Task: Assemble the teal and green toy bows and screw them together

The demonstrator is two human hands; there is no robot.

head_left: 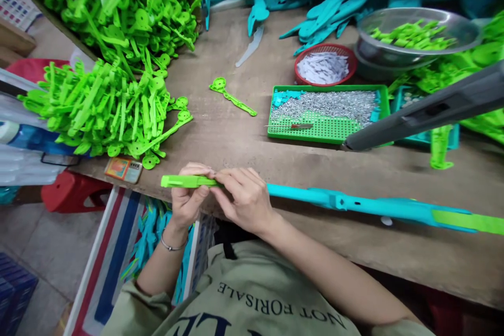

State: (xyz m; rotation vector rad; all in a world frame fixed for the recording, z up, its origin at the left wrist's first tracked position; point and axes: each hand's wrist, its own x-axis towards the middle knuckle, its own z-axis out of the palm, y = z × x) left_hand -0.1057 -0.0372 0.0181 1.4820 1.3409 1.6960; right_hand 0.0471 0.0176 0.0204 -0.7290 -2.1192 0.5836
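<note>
My left hand (187, 197), a bracelet on its wrist, is closed around a bright green plastic piece (179, 181) above the table's front edge. My right hand (246, 197) meets it there, thumb and forefinger pinched at the piece's right end; whatever sits between those fingertips is hidden. A long blue plastic part (323, 197) stretches rightward from behind my right hand, with a green strip (452, 217) at its far end. Whether the blue part joins the green piece is covered by my right hand. One loose green lever-shaped part (234, 98) lies farther back on the table.
Green parts heap up at left (114, 110), beside a full box (51, 16). Blue parts (326, 10) pile along the back. A green tray (334, 134) holds metal pieces and a screwdriver; a red basket (297, 71) and metal bowl (366, 44) stand behind. A grey bar (425, 107) slants in from the right.
</note>
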